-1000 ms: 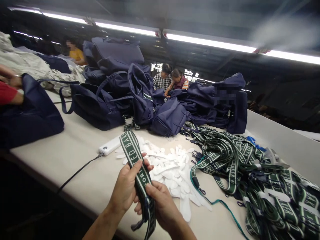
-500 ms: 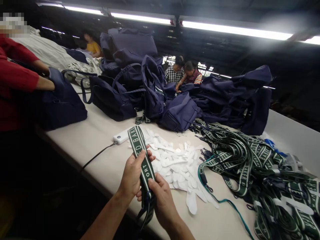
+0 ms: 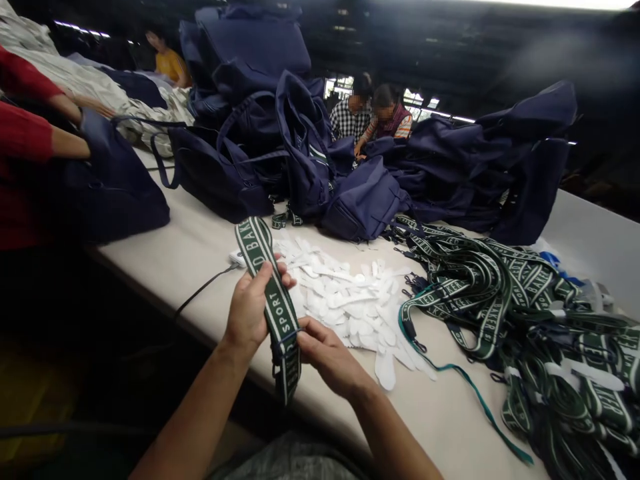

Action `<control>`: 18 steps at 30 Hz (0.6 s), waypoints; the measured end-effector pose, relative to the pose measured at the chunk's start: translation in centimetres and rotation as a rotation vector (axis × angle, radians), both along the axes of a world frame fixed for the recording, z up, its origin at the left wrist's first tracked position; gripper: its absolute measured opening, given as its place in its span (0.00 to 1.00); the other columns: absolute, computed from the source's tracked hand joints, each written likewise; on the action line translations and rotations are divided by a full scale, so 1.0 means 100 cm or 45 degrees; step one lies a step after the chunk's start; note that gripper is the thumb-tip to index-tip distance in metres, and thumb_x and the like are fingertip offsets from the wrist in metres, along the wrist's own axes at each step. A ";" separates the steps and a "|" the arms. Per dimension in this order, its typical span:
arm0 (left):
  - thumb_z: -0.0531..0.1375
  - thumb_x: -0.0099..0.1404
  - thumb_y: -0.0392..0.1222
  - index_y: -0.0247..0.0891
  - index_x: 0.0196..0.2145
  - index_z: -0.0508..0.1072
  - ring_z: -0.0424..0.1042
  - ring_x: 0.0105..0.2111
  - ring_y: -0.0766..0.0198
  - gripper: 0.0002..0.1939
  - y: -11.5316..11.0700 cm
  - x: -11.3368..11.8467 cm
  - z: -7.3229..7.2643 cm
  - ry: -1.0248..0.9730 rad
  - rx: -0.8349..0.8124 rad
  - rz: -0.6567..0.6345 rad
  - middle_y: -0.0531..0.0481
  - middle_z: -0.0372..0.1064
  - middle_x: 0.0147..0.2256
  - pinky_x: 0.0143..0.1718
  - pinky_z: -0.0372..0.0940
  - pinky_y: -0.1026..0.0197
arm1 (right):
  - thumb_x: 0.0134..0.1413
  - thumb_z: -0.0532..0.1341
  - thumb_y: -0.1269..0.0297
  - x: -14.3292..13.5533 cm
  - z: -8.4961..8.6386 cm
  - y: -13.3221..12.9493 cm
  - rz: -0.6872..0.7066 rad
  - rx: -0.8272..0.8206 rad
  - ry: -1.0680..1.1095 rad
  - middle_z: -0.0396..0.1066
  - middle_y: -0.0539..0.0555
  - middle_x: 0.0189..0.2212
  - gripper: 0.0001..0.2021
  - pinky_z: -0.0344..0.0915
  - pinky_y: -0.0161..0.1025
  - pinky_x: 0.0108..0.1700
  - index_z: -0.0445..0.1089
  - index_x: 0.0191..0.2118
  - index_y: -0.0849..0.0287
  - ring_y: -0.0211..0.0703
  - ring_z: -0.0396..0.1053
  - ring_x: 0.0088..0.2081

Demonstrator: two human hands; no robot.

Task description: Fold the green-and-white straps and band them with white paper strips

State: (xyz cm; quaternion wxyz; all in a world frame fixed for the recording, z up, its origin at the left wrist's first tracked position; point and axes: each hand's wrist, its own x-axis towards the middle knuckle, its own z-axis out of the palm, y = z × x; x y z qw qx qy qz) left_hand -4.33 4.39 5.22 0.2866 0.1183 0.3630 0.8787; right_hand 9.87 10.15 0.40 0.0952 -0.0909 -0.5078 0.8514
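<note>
Folded lengthwise into a bundle, a dark green webbing strap (image 3: 280, 303) with white stripes and lettering hangs in front of me over the table edge. My left hand (image 3: 250, 303) is closed round its upper half, thumb on the lettered face. Lower down, my right hand (image 3: 327, 350) pinches the bundle's right edge, where a thin dark band crosses the strap. Dark hardware shows at the left side of the bundle. Just beyond my hands lies a spread of white paper-like strips (image 3: 350, 303) on the table.
A pile of similar straps (image 3: 490, 300) covers the table's right side, with a teal cord (image 3: 465, 377) beside it. Navy bags (image 3: 367, 200) are heaped at the back. A person in red sleeves (image 3: 30, 140) handles a bag at left; other people work behind. A black cable (image 3: 205, 290) crosses the table edge.
The strap bundle has turned and straightened, with the dark band now across its lower front. My right hand has shifted from gripping its face to pinching its edge. The view has tilted down.
</note>
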 end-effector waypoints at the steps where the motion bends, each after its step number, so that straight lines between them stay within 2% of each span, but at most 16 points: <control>1: 0.64 0.62 0.38 0.31 0.42 0.74 0.68 0.26 0.71 0.11 0.002 -0.004 0.002 0.026 0.020 0.014 0.51 0.68 0.31 0.34 0.71 0.66 | 0.56 0.66 0.50 -0.002 -0.002 0.002 0.006 -0.036 0.008 0.68 0.49 0.31 0.18 0.63 0.33 0.38 0.68 0.40 0.62 0.34 0.66 0.30; 4: 0.64 0.62 0.38 0.31 0.41 0.75 0.69 0.26 0.71 0.09 0.006 -0.010 0.005 0.072 0.065 0.061 0.51 0.68 0.30 0.34 0.71 0.66 | 0.54 0.66 0.49 -0.007 -0.009 0.001 0.005 -0.124 0.036 0.70 0.50 0.29 0.20 0.66 0.36 0.38 0.68 0.38 0.63 0.36 0.69 0.29; 8: 0.62 0.64 0.35 0.32 0.39 0.75 0.68 0.26 0.71 0.06 0.006 -0.016 0.008 0.048 0.135 0.135 0.51 0.69 0.30 0.34 0.71 0.66 | 0.49 0.71 0.54 -0.009 -0.016 -0.005 -0.061 -0.109 0.041 0.74 0.54 0.31 0.19 0.68 0.35 0.34 0.67 0.38 0.63 0.40 0.74 0.29; 10: 0.58 0.67 0.33 0.31 0.36 0.75 0.68 0.25 0.72 0.05 0.006 -0.021 0.011 -0.034 0.164 0.181 0.50 0.69 0.30 0.35 0.72 0.66 | 0.48 0.71 0.55 -0.009 -0.017 -0.005 -0.090 -0.102 0.033 0.75 0.53 0.31 0.19 0.67 0.32 0.29 0.66 0.37 0.62 0.40 0.74 0.27; 13: 0.53 0.70 0.32 0.30 0.33 0.73 0.70 0.26 0.73 0.11 0.007 -0.027 0.018 -0.231 0.110 0.195 0.50 0.70 0.30 0.38 0.73 0.66 | 0.48 0.71 0.53 -0.007 -0.013 -0.004 -0.135 -0.120 0.055 0.75 0.51 0.28 0.20 0.62 0.27 0.21 0.63 0.36 0.60 0.37 0.72 0.22; 16: 0.50 0.71 0.31 0.30 0.32 0.71 0.70 0.24 0.74 0.13 0.006 -0.021 0.024 -0.356 -0.040 0.163 0.52 0.69 0.27 0.36 0.74 0.68 | 0.43 0.73 0.53 -0.003 -0.007 -0.006 -0.179 -0.147 0.069 0.75 0.51 0.29 0.21 0.64 0.29 0.23 0.65 0.34 0.60 0.37 0.72 0.23; 18: 0.49 0.72 0.33 0.31 0.32 0.70 0.69 0.21 0.75 0.14 0.003 -0.012 0.022 -0.355 -0.100 0.146 0.55 0.69 0.25 0.31 0.73 0.72 | 0.36 0.76 0.53 -0.003 -0.006 -0.010 -0.206 -0.175 0.080 0.75 0.51 0.33 0.23 0.68 0.31 0.30 0.68 0.31 0.61 0.37 0.73 0.29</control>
